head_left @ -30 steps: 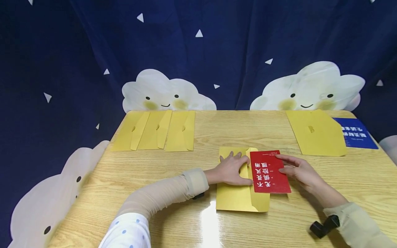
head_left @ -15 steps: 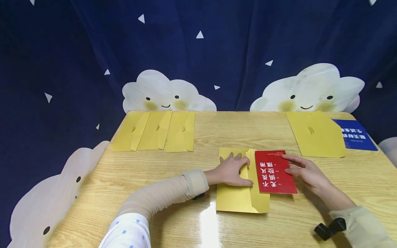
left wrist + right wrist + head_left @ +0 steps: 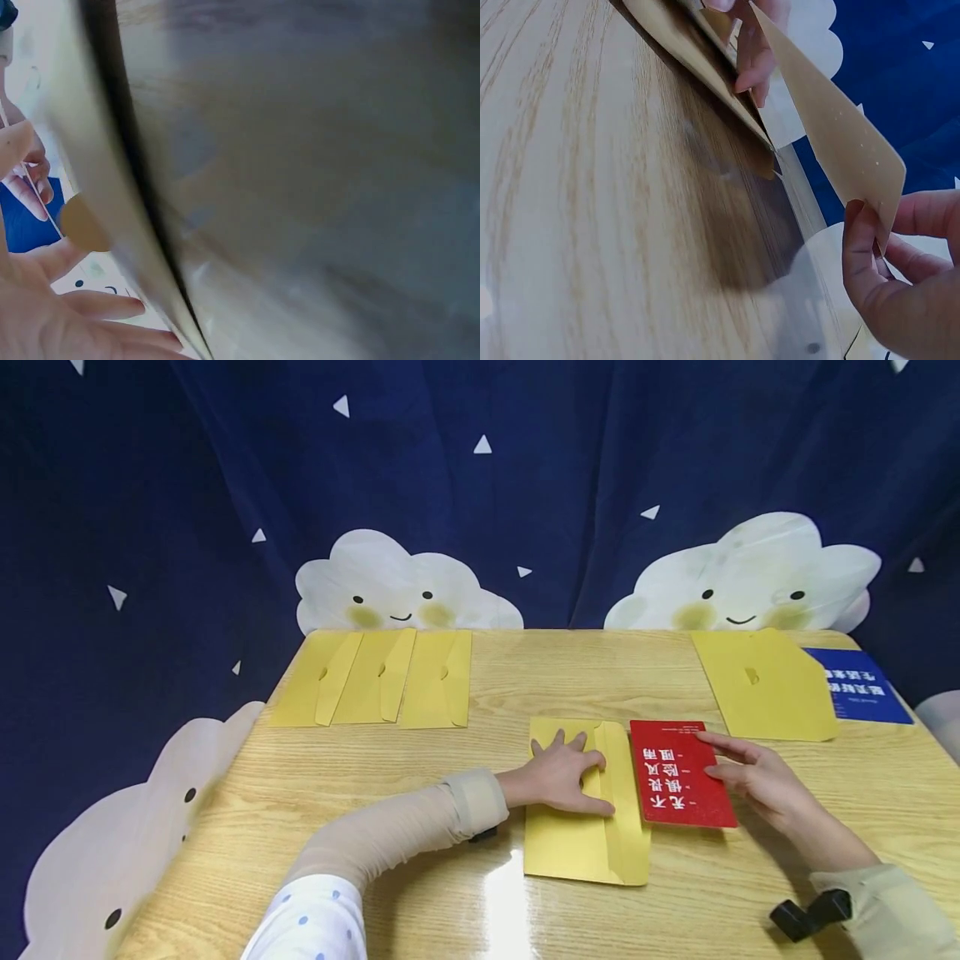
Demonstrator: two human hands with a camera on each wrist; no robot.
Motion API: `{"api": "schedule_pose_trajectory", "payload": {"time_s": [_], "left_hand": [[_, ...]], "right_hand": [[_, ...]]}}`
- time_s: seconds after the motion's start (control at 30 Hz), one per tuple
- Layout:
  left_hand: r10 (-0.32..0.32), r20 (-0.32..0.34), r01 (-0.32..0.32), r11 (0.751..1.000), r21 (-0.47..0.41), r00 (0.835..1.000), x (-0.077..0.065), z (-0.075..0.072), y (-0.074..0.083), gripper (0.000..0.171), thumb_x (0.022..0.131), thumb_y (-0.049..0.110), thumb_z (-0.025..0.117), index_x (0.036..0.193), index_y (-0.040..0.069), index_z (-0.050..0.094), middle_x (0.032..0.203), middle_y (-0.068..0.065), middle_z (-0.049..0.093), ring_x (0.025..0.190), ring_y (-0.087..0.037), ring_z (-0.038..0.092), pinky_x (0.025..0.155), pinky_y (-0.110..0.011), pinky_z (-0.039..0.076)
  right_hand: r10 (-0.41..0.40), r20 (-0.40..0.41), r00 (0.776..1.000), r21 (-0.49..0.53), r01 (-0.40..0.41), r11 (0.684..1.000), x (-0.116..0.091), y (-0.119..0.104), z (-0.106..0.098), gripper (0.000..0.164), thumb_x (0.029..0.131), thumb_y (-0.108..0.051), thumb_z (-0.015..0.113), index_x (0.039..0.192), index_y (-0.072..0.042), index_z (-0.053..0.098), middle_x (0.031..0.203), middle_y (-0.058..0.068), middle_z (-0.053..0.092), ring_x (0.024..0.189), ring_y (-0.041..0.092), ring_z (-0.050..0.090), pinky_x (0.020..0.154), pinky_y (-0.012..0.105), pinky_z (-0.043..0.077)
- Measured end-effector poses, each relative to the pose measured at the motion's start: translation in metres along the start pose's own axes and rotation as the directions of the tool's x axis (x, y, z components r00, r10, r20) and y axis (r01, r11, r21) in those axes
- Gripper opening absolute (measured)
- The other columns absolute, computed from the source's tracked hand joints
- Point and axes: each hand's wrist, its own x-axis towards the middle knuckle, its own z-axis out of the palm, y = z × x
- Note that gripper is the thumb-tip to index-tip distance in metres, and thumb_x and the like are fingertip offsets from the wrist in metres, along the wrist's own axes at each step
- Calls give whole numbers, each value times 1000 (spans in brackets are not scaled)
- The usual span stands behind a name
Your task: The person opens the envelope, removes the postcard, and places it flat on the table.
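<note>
Left hand (image 3: 558, 777), fingers spread, is partly hiding the near envelope (image 3: 581, 839). Right hand (image 3: 768, 787) is pinching a red card (image 3: 684, 777). Far-right envelope (image 3: 765, 693) is hiding part of a blue card (image 3: 866, 687)

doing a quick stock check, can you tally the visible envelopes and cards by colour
Yellow envelopes: 5
Red card: 1
Blue card: 1
Total: 7
</note>
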Motion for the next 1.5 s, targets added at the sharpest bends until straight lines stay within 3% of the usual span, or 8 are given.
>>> {"api": "schedule_pose_trajectory", "payload": {"time_s": [0.2, 0.43, 0.57, 0.8, 0.9, 1.07, 1.27, 1.5], "left_hand": [[-8, 59, 5, 999, 38, 998, 3, -1, 2, 70, 74, 67, 55, 132, 29, 48, 148, -11, 23, 129, -47, 21, 85, -70, 27], [-16, 110, 6, 996, 92, 994, 0, 1, 1, 80, 74, 70, 52, 142, 32, 33, 150, -11, 17, 133, -41, 14, 92, -67, 24], [15, 89, -27, 990, 140, 996, -5, 0, -1, 80, 75, 70, 51, 142, 29, 32, 149, -11, 19, 134, -38, 15, 95, -65, 23], [104, 42, -112, 946, 305, 994, -23, -10, -8, 68, 82, 62, 51, 138, 24, 40, 147, -11, 24, 133, -37, 19, 95, -63, 25], [134, 54, -144, 925, 351, 990, -31, -16, -12, 64, 84, 58, 50, 139, 25, 39, 148, -10, 25, 133, -35, 21, 96, -62, 25], [203, 118, -231, 912, 338, 972, -45, -23, -21, 63, 87, 53, 50, 142, 28, 33, 148, -9, 24, 134, -33, 22, 97, -60, 26], [253, 173, -292, 922, 255, 952, -61, -25, -29, 74, 81, 55, 57, 144, 29, 27, 149, -9, 21, 135, -32, 18, 98, -59, 25], [212, 166, -253, 923, 290, 963, -65, -18, -38, 84, 75, 62, 59, 145, 32, 23, 148, -11, 22, 135, -35, 15, 96, -63, 24]], "right_hand": [[36, -30, 999, -56, -38, 998, -1, -2, -3, 52, 86, -9, 61, 133, -29, 48, 122, 2, 36, 89, 2, 53, 75, 26, 50], [25, -13, 1000, 49, -24, 999, -2, -3, -4, 45, 86, -4, 61, 121, -31, 58, 105, -12, 49, 88, 5, 54, 73, 27, 51], [1, 6, 1000, 136, -2, 991, -4, -6, -4, 43, 86, 2, 58, 110, -33, 64, 101, -13, 54, 85, 8, 57, 71, 28, 52], [-3, 21, 1000, 201, -2, 980, -7, -9, -6, 42, 85, 3, 58, 110, -30, 65, 101, -12, 57, 85, 9, 58, 71, 29, 52], [-5, 32, 999, 205, -1, 979, -7, -8, -7, 42, 85, 3, 59, 110, -30, 66, 100, -12, 58, 85, 9, 58, 71, 29, 52], [-14, 38, 999, 189, 7, 982, -6, -10, -10, 42, 85, 2, 58, 109, -31, 66, 99, -12, 60, 85, 9, 59, 70, 29, 52], [-8, 42, 999, 131, 3, 991, -9, -9, -14, 43, 87, 1, 57, 114, -31, 64, 103, -13, 55, 88, 7, 57, 71, 30, 52], [-2, 35, 999, 105, -1, 994, -10, -8, -18, 43, 88, 0, 56, 116, -33, 63, 103, -14, 54, 87, 8, 55, 69, 29, 52]]}}
